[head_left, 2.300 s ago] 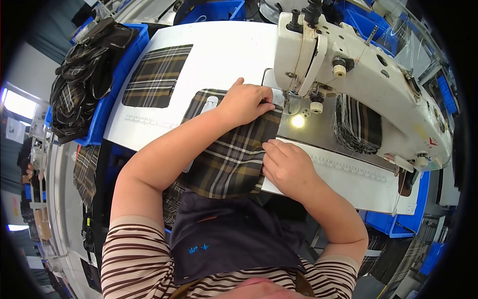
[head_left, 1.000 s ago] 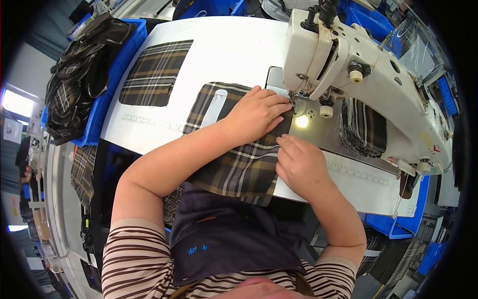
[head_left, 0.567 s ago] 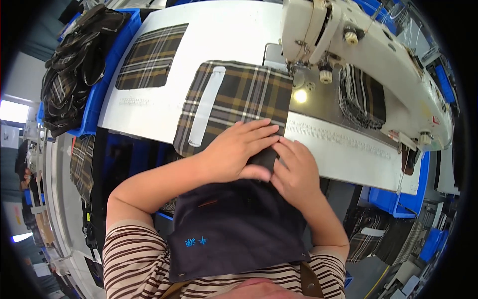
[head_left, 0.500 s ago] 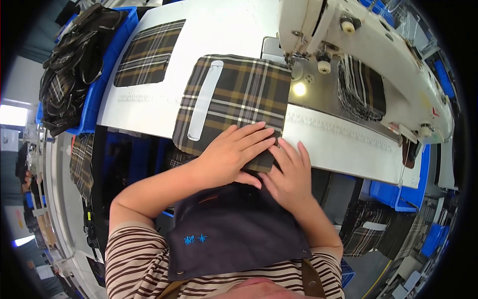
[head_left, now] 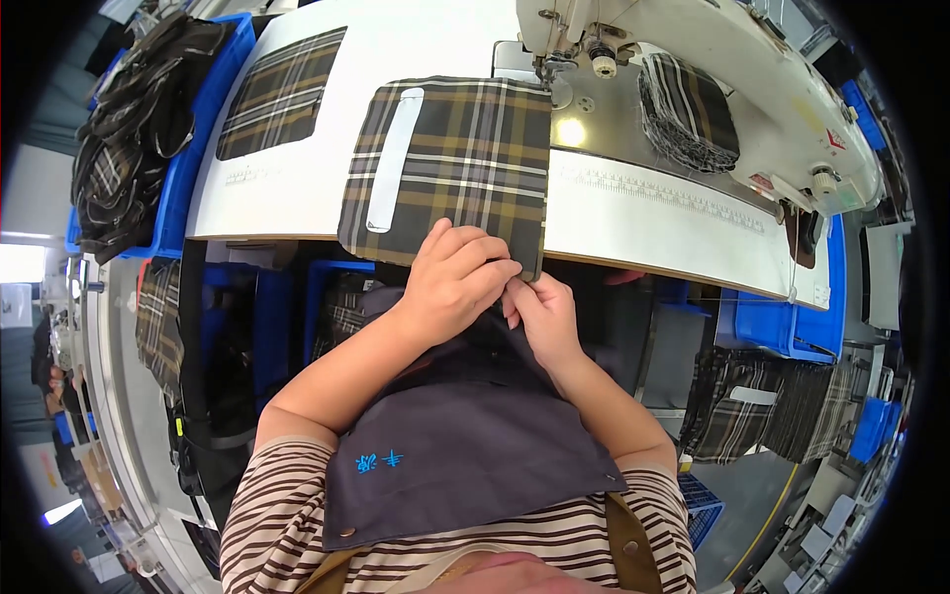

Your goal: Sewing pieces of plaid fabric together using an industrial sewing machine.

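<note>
At frame centre, the plaid cloth [head_left: 470, 148] is apparently pinched at its lower corner by the left hand [head_left: 453, 282] and right hand [head_left: 544, 317].

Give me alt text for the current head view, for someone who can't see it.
A person's left hand and right hand meet at the near right corner of a plaid fabric panel, beside a white sewing machine. A blue bin heaped with dark fabric sits at left.
</note>
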Available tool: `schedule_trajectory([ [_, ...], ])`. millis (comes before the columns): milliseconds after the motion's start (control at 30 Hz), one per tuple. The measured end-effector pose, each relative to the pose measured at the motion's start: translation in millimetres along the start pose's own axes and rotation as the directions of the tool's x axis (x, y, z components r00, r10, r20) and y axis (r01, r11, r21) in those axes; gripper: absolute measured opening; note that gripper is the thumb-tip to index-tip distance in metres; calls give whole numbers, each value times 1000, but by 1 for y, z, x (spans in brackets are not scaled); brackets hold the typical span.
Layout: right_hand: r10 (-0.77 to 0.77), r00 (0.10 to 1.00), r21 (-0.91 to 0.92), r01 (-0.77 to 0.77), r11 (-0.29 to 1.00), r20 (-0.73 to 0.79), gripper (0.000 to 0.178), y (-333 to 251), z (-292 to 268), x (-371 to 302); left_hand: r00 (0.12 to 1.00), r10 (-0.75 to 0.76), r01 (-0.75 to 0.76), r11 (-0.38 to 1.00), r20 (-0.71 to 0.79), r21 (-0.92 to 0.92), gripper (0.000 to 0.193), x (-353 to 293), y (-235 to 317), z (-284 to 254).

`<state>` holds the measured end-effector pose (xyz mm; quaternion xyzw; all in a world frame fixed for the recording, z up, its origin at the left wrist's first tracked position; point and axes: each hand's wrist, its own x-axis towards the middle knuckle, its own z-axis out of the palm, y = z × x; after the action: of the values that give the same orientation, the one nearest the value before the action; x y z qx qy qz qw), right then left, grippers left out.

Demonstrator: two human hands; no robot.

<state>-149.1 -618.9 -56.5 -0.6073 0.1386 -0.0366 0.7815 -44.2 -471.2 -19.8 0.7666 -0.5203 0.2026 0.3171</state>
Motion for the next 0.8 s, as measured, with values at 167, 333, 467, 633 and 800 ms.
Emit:
schedule_trajectory([
  [167, -18, 1000, -17, 18, 1000, 20, 23, -5, 3, 0, 999, 47, -47, 998, 1, 48, 30, 2, -1, -3],
  [333, -43, 998, -19, 43, 999, 42, 22, -9, 4, 1, 996, 85, -85, 995, 3, 51, 33, 3, -1, -8],
  [467, -111, 993, -55, 113, 992, 41, 16, -2, 0, 1, 997, 66, -66, 998, 28, 12, 31, 6, 2, -11],
  [633, -235, 971, -214, 239, 947, 44, 12, -9, -4, 0, 997, 80, -80, 996, 17, 26, 29, 7, -1, -7],
  [800, -770, 557, -804, 586, 99, 311, 37, -38, -26, 8, 997, 59, -62, 997, 54, 52, 27, 8, -1, -9],
])
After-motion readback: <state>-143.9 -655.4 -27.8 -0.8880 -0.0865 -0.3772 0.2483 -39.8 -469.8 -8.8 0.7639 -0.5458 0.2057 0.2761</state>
